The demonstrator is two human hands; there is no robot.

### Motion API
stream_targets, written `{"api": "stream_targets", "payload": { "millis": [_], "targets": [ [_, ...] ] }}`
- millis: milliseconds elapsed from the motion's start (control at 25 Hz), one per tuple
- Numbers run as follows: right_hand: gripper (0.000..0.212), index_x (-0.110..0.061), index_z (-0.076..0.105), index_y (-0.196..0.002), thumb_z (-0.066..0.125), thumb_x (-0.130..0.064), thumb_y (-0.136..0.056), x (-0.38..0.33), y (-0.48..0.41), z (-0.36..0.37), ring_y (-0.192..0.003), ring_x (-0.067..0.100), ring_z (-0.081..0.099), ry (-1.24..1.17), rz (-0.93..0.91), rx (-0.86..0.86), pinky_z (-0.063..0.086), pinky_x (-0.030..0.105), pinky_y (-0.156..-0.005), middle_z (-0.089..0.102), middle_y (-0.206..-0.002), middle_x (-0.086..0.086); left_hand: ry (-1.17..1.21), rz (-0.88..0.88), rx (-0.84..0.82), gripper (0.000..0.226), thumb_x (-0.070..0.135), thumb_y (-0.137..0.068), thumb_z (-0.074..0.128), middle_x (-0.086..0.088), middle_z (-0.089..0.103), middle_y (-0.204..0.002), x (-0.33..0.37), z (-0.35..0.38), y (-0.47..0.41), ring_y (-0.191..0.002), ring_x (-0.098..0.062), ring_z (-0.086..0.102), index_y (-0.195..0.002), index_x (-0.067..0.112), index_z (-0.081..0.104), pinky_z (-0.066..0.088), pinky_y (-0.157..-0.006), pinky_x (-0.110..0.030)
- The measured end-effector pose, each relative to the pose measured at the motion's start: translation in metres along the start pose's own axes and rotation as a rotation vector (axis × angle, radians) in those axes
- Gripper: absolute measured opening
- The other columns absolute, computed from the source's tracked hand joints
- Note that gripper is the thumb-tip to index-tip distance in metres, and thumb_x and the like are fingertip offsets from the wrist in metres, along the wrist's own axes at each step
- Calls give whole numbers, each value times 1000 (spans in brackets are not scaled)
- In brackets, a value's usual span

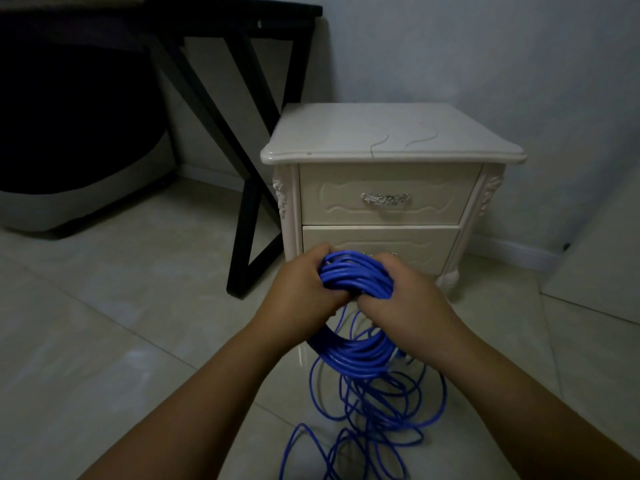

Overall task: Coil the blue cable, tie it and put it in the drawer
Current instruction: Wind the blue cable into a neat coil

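A thick coil of blue cable is held up in front of a cream nightstand. My left hand grips the coil's left side, fingers curled around the bundle. My right hand grips its right side, close against the left hand. The coil's lower arc hangs below my hands. Loose blue cable trails from it in tangled loops on the tiled floor. The nightstand's top drawer and bottom drawer are both closed; my hands hide part of the bottom one.
A black table with crossed legs stands left of the nightstand. A dark rounded object with a grey base sits under it. A pale board leans at the right wall. Tiled floor spreads around me.
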State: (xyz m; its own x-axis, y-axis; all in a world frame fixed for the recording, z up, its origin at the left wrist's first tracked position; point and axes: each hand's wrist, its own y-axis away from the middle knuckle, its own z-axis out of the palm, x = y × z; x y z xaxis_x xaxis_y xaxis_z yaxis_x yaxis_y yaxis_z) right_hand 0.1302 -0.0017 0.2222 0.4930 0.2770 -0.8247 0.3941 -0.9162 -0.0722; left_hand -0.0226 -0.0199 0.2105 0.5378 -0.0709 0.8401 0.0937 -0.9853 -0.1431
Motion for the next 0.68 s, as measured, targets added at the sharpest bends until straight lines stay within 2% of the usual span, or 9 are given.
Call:
{"api": "stream_targets", "payload": {
  "millis": [80,120,200,280,360,400,480,600,680],
  "targets": [
    [30,-37,55,-101,73,-29,-78,-1,-1,-6,-66,15,67,-173,30,-11,57,31,-65,69,-79,2,100,-50,93,21,7,-81,69,2,66,-78,1,4,-2,-60,-7,62,-94,22,62,54,-54,-20],
    [38,-36,57,-106,76,-42,-74,-1,-1,-10,-71,18,71,-275,57,-40,60,36,-72,71,-82,2,157,-87,119,20,8,-82,68,1,66,-78,1,4,-4,-58,-7,61,-94,23,62,52,-53,-19],
    [64,-24,60,-115,69,-65,-66,4,-3,-18,-82,29,73,-489,148,-120,58,48,-84,74,-88,9,275,-172,148,19,12,-85,67,0,66,-81,0,3,-6,-60,-8,60,-94,27,61,51,-53,-21],
    [78,-12,63,-118,52,-72,-69,12,-6,-22,-92,35,72,-623,236,-210,54,48,-89,73,-96,18,351,-236,174,14,16,-86,66,-2,65,-81,-2,2,-6,-61,-12,59,-94,27,61,52,-54,-23],
    [81,-9,64,-119,41,-72,-74,17,-9,-23,-97,34,70,-641,280,-265,53,43,-90,73,-101,20,422,-283,209,11,17,-87,66,-3,63,-78,-3,3,-6,-58,-13,56,-95,24,62,51,-55,-26],
    [82,-9,64,-119,41,-74,-75,18,-9,-25,-99,33,70,-651,286,-285,53,42,-89,73,-103,20,465,-308,233,11,17,-88,66,-3,62,-77,-3,4,-6,-56,-14,54,-97,23,63,50,-55,-26],
    [84,-15,62,-121,53,-79,-68,19,-9,-28,-102,29,69,-665,256,-328,53,40,-91,72,-108,16,540,-361,288,11,17,-88,66,-5,60,-74,-5,5,-8,-55,-15,52,-97,21,64,48,-53,-27],
    [62,-31,59,-114,76,-58,-62,14,-2,-16,-99,21,70,-468,183,-273,54,34,-89,74,-104,4,626,-451,342,8,15,-89,65,-6,55,-71,-5,15,-8,-56,-18,50,-97,18,64,46,-52,-30],
    [43,-31,60,-108,81,-36,-71,17,-3,1,-84,14,70,-390,196,-55,52,26,-75,73,-89,-2,657,-483,324,10,14,-89,64,-7,53,-70,-1,23,-4,-57,-19,50,-99,16,63,47,-51,-29]
  ]
}}
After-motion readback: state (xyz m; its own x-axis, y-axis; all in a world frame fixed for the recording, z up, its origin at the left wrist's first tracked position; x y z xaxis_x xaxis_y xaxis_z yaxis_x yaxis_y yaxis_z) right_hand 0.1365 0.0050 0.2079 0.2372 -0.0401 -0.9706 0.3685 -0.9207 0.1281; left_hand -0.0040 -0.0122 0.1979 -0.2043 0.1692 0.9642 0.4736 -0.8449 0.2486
